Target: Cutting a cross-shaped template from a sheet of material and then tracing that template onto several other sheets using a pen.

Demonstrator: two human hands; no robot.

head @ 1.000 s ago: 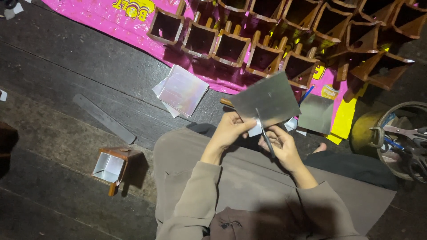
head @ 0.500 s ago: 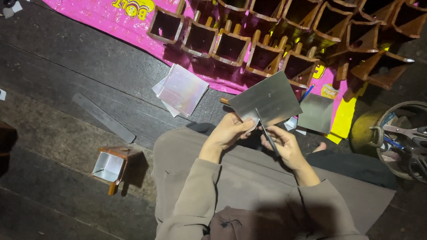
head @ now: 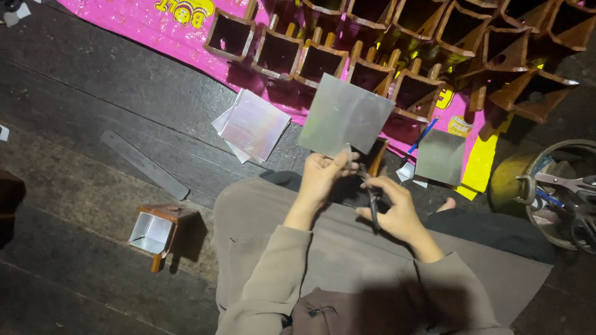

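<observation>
Two hands in view, both working over the lap. Left hand [head: 323,177] pinches the bottom edge of a square silver sheet [head: 345,116], fingers closed on it, sheet held up and tilted slightly, above the knees and in front of the rows of boxes. Right hand [head: 392,208] is wrapped around dark scissors [head: 373,200], fingers curled through and around the handles; blades sit just under the sheet's lower edge, can't tell whether they're touching it. On the dark plank floor [head: 81,93]: a stack of iridescent square sheets [head: 251,126] left of the held one, partly on the pink printed mat [head: 167,28]; a flat metal ruler [head: 144,164] further left, lying diagonal; a small brown wooden box with silver lining [head: 155,231] near the left knee, open side up. Another single silver sheet [head: 440,157] lies right of the hands, a blue pen [head: 422,136] just beside it. Rows of unlined brown wooden boxes [head: 323,62] run along the top on the mat. Round container [head: 546,186] at far right holds another pair of scissors [head: 562,185] and odd bits.
</observation>
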